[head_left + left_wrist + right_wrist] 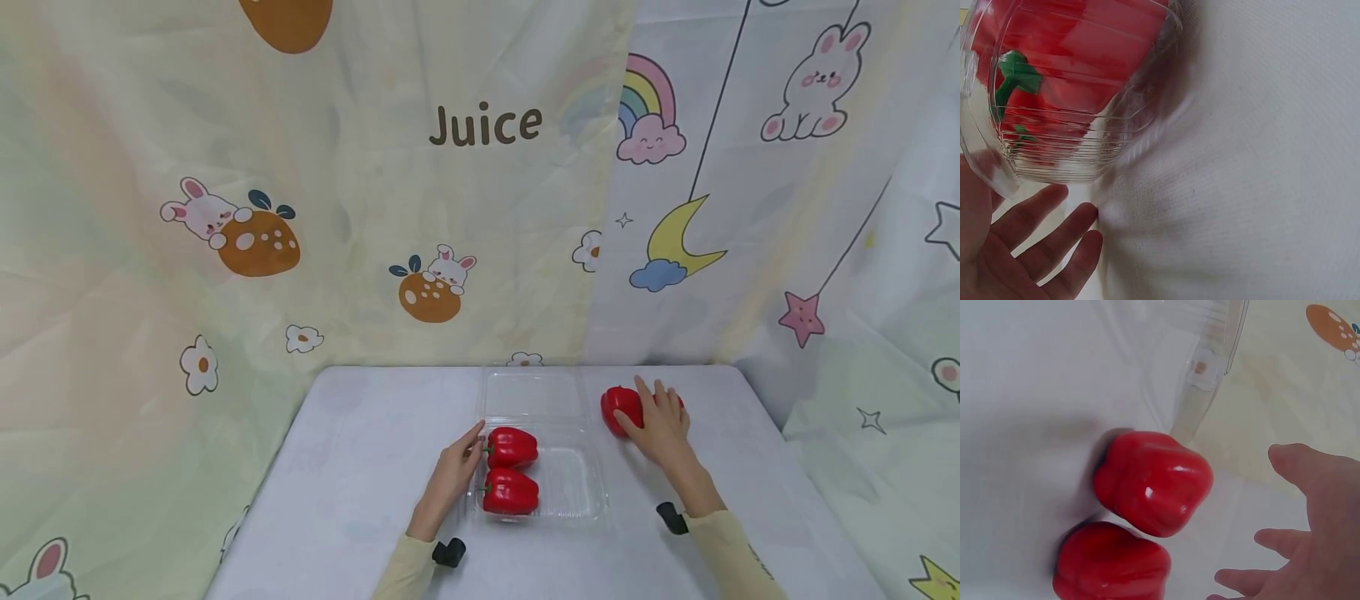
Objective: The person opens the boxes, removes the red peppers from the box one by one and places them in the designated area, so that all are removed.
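Note:
A clear plastic clamshell box (573, 487) lies with its lid (532, 393) folded back. Two red bell peppers with green stems, a rear one (514, 447) and a front one (512, 492), lie side by side in its left half. My left hand (452, 468) is at the box's left edge, fingers loosely extended; in the left wrist view the fingers (1044, 247) are spread beside the ridged wall. My right hand (663, 432) reaches over two more red peppers, one (1154, 482) nearer the box, another (1113, 562) beside it. Its fingers are spread, apart from both in the right wrist view.
A white cloth covers the table (360, 450). Behind it hangs a printed curtain (360, 208) with cartoon rabbits and the word Juice. Black wrist devices, a left one (449, 552) and a right one (672, 518), sit at the sleeve cuffs.

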### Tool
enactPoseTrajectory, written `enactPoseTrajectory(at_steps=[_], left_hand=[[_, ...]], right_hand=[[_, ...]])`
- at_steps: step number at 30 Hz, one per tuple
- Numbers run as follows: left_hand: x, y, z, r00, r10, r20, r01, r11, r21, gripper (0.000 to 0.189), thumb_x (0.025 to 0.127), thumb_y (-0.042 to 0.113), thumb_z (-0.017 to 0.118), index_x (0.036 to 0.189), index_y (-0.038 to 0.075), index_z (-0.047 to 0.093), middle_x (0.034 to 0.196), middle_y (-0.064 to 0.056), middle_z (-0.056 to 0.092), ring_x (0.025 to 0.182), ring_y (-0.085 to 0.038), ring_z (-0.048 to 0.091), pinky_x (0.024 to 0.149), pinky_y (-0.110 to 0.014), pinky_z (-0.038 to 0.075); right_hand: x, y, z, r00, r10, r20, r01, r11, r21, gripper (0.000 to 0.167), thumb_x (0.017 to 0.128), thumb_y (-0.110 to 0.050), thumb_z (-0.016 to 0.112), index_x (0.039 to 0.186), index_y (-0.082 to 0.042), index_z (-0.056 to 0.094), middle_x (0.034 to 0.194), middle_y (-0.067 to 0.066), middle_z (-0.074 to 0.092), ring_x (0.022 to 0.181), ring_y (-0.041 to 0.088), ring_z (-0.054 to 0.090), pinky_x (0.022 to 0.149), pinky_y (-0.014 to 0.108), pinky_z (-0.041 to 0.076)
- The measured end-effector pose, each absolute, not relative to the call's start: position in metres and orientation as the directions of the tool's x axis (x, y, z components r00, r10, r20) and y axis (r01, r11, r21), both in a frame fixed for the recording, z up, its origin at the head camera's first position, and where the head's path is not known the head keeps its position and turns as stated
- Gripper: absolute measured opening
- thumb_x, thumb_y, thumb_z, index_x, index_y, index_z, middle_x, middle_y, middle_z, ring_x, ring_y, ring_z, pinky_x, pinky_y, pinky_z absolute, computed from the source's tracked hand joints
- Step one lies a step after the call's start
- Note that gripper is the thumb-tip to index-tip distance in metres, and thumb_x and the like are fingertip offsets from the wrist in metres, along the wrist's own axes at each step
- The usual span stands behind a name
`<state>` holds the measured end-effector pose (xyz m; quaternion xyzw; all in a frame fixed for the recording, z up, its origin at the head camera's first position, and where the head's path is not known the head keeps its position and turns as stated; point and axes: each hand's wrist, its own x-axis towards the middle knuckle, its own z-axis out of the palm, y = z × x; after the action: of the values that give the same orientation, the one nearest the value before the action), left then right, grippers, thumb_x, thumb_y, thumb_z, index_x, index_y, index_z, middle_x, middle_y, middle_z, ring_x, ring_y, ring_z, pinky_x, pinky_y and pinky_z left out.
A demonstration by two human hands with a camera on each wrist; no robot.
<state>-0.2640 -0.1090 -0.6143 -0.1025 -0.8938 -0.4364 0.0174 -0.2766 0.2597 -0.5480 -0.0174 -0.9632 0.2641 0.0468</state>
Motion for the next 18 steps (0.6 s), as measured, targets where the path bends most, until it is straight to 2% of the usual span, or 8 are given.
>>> enactPoseTrajectory(at_steps=[5, 18], left_hand=[[-0.264, -0.109, -0.614, -0.979, 0.166, 0.122, 0.198, 0.61, 0.768, 0.046, 0.106, 0.029, 0.052, 0.151, 0.02, 0.048, 0.131, -0.012, 0.068, 0.109, -0.027, 0.071, 0.091, -0.041, 0.06], [-0.265, -0.11, -0.615, -0.977, 0.172, 0.125, 0.206, 0.612, 0.764, 0.046, 0.106, 0.029, 0.051, 0.151, 0.021, 0.048, 0.13, -0.011, 0.069, 0.106, -0.025, 0.072, 0.089, -0.04, 0.06]], right_hand=[[-0.273, 0.253, -0.549, -0.995, 0.031, 0.096, -0.02, 0.872, -0.49, 0.088, 0.089, -0.029, 0.073, 0.156, -0.002, 0.023, 0.157, 0.036, 0.018, 0.143, 0.06, 0.015, 0.108, 0.082, 0.02], [-0.271, 0.24, -0.555, -0.99, 0.003, 0.138, -0.067, 0.863, -0.501, 0.081, 0.09, -0.031, 0.07, 0.154, -0.004, 0.029, 0.156, 0.034, 0.023, 0.144, 0.059, 0.014, 0.11, 0.081, 0.015]])
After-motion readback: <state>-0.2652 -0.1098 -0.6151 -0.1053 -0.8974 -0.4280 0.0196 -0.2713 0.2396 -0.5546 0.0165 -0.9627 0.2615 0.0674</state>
